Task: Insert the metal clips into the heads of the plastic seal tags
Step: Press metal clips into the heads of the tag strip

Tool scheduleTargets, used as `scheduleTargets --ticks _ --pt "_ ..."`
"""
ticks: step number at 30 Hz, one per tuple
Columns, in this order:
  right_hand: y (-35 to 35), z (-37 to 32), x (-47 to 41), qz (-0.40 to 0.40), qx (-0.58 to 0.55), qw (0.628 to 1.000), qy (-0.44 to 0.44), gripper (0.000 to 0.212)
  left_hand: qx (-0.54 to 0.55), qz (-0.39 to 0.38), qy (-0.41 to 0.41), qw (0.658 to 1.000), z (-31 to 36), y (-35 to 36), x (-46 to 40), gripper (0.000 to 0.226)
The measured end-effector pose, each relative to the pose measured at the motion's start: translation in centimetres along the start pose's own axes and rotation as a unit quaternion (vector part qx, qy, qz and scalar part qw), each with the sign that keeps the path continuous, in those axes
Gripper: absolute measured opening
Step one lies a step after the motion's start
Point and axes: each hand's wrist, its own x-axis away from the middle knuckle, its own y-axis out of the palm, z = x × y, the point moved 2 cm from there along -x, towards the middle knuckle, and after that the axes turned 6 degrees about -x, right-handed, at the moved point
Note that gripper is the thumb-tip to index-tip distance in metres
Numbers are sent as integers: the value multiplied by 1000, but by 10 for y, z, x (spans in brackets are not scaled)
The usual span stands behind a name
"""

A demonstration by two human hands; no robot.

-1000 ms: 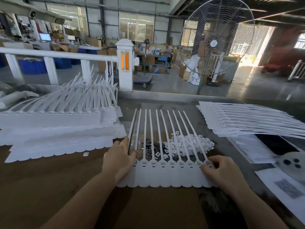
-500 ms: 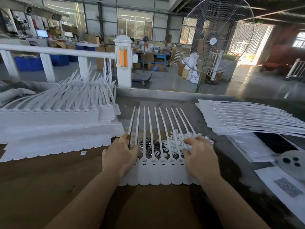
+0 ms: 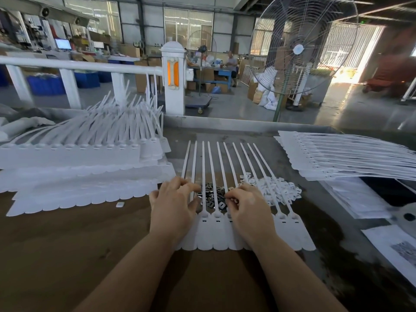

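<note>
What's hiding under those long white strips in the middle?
Under the strips lies a pile of dark metal clips and, to its right, a heap of small white plastic pieces. The left hand and right hand cover part of the clips.

There is only one camera. It sits on the person's head and looks forward and down. It is close to the two hands, the left hand point(image 3: 174, 204) and the right hand point(image 3: 248, 211), which reach out from the bottom of the picture. Under them is the brown surface point(image 3: 67, 244). Past the hands, far away, is a big factory room with a tall fan point(image 3: 299, 50).
</note>
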Motion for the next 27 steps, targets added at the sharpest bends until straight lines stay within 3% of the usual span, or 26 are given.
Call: scheduleTargets --ticks 6,14,27 --pt "3 -1 1 -6 40 999 -12 22 -44 -30 78 996 9 3 1 23" --pt "3 -1 5 -10 58 998 -2 23 31 -119 14 992 11 3 -11 19" --pt "3 0 5 -8 60 998 -5 23 -2 -69 -4 998 17 7 -7 16"
